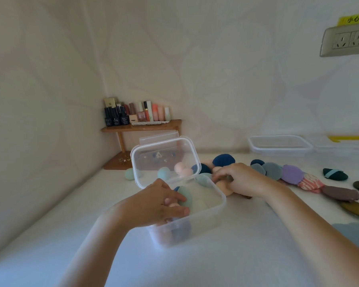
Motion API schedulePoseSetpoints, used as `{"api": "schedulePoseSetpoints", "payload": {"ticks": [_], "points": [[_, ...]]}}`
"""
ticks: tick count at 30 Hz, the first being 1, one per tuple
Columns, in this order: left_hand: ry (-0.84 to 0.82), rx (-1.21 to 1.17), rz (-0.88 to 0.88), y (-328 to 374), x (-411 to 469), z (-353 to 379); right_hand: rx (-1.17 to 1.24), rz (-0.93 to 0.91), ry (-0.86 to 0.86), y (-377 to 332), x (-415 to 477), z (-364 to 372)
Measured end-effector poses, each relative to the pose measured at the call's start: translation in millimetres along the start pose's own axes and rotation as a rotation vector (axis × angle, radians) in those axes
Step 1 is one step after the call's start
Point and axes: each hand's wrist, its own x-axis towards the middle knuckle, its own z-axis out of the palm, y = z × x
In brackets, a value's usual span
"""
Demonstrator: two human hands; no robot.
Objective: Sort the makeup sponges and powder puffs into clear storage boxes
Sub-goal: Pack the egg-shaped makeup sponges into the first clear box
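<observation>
On a white tabletop (247,235) set into a room corner, sorting in hand. Left hand (160,204) inside the clear storage box (207,216), fingers curled round a green makeup sponge (184,196) with a pink sponge (170,203) tucked beneath. Both held low over the box floor, most likely for setting down beside the coloured shapes, probably sponges, showing through the near wall. Lid (166,160) raised upright at the far side, keeping the mouth free.

Right hand (240,179) just beyond the box's right rim, fingers bent down onto a peach sponge (224,188) at the edge of the loose pile. Gripping or merely touching: cannot tell through the blur. Probably lining up the next piece. Teal sponge (203,181) resting at the rim between the two hands, close enough to be knocked. Another pale teal sponge (129,174) off to the left of the lid, apart from the rest.

Powder puffs fanned out to the right, unsorted: navy puff (223,159), grey-blue puffs (272,169), purple puff (292,174), red-patterned puff (310,183), mauve puff (340,193), dark teal puff (335,174). Second clear box (278,145), nothing visible inside, against the far wall behind them, presumably theirs. Wooden corner shelf (141,126) with cosmetics bottles (133,114) behind the lid, wall socket (346,41) upper right.
</observation>
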Motion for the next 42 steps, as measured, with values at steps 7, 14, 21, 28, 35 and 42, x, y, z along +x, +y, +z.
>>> {"api": "schedulePoseSetpoints", "payload": {"ticks": [7,14,21,28,35,42], "points": [[0.01,-0.052,0.011,-0.3,2.1,2.1,-0.056,0.051,-0.072,4.8,-10.8,-11.1],[-0.002,0.059,0.022,0.8,4.2,5.2,0.249,-0.078,0.192,2.5,-16.0,-20.6],[-0.003,0.081,0.041,6.3,3.4,6.6,0.563,-0.242,0.092,-26.6,-28.4,-27.9],[-0.016,0.096,0.057,7.6,4.8,6.1,-0.032,-0.149,-0.13,-60.8,-44.5,-8.7],[-0.037,0.065,0.088,9.9,5.1,6.0,-0.162,-0.248,-0.203,-72.4,-40.1,-4.2],[-0.041,0.063,0.082,12.6,4.3,5.4,-0.014,-0.23,-0.212,-64.8,-31.3,-3.0]]}}
